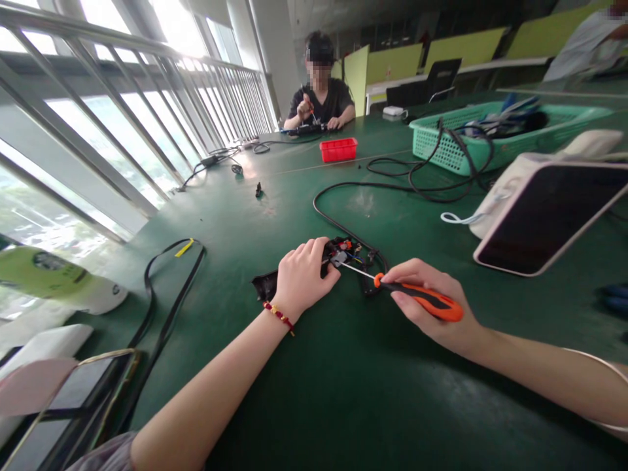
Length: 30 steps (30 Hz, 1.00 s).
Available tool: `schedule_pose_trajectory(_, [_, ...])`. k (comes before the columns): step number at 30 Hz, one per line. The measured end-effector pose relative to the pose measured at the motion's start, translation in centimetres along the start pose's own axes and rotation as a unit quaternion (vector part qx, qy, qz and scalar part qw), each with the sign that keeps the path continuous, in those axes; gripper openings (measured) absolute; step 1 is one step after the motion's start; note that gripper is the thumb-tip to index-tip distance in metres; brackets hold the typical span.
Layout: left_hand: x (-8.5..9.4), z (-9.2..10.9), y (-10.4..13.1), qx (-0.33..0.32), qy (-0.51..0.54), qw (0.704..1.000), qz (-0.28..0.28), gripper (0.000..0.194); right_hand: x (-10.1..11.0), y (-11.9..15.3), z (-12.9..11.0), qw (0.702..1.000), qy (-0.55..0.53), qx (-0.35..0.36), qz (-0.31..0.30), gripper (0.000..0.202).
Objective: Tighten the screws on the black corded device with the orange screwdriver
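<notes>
Well out to the left of the left hand, a green-and-white bottle (pixel 59 278) is sitting at the table's edge; nearer that hand, a black strap (pixel 183 294) is lying looped, a yellow tag (pixel 185 247) marking its bend. Beyond the knuckles, a small black part (pixel 258 190) is resting alone.

The left hand (pixel 304 275) is curling over the opened black device (pixel 343 252), fingers on its far side and thumb on the near side, seemingly pinning it against the table so it does not twist. The device is lying between the hands, its exposed wiring facing the right hand, probably to leave room for the tool.

The right hand (pixel 436 307) is pinching an orange-and-black screwdriver (pixel 426 301) between thumb and fingers, keeping the shaft low and pointing leftward; its tip is meeting the device's grey piece, though actual contact is too small to confirm. Beyond the right hand, a green basket (pixel 441 154) is holding tangled items; farther right, a phone (pixel 544 216) is leaning on a white stand.
</notes>
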<state>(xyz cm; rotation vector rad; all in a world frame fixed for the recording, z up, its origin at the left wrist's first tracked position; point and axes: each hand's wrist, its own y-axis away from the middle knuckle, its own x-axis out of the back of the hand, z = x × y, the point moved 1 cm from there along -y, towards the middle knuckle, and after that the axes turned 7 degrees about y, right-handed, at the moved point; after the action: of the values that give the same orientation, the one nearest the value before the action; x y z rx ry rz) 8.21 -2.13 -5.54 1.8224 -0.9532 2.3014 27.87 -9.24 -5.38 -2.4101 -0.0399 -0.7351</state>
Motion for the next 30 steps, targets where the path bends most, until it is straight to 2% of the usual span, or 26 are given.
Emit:
schedule_pose_trajectory(4, [0.1, 0.0, 0.0, -0.001, -0.001, 1.0, 0.001, 0.036, 0.7, -0.1, 0.4, 0.992, 0.04, 0.116, 0.034, 0.016])
schedule_pose_trajectory(7, [0.2, 0.0, 0.0, 0.002, -0.005, 1.0, 0.003, 0.037, 1.7, -0.2, 1.5, 0.97, 0.068, 0.214, 0.092, 0.035])
schedule_pose_trajectory(9, [0.3, 0.1, 0.0, 0.003, -0.006, 1.0, 0.001, 0.037, 2.6, -0.3, 2.6, 0.966, 0.095, 0.204, 0.128, 0.044])
schedule_pose_trajectory(12, [0.3, 0.1, 0.0, 0.002, -0.006, 1.0, -0.001, 0.037, 4.0, -0.4, 4.0, 0.96, 0.133, 0.155, 0.191, 0.05])
schedule_pose_trajectory(18, [0.3, 0.0, 0.0, 0.003, -0.004, 1.0, -0.001, 0.037, 5.5, -0.6, 5.2, 0.962, 0.18, 0.084, 0.187, 0.047])
schedule_pose_trajectory(20, [0.3, 0.0, 0.0, 0.003, -0.004, 1.0, -0.002, 0.037, 5.4, -0.5, 5.3, 0.964, 0.171, 0.089, 0.183, 0.045])
schedule_pose_trajectory(22, [0.3, 0.0, 0.0, 0.004, -0.004, 1.0, -0.004, 0.037, 5.1, -0.3, 5.3, 0.967, 0.148, 0.116, 0.171, 0.042])
schedule_pose_trajectory(24, [0.3, 0.0, 0.0, 0.005, -0.005, 1.0, -0.003, 0.037, 4.6, 0.1, 5.0, 0.974, 0.116, 0.145, 0.127, 0.037])
schedule_pose_trajectory(27, [0.3, 0.1, -0.1, 0.003, -0.005, 1.0, -0.002, 0.037, 3.6, 0.6, 4.1, 0.979, 0.091, 0.18, -0.009, 0.021])
schedule_pose_trajectory(30, [0.3, 0.1, -0.1, 0.004, -0.005, 1.0, -0.004, 0.036, 2.9, 0.7, 3.0, 0.956, 0.11, 0.25, -0.103, 0.024])
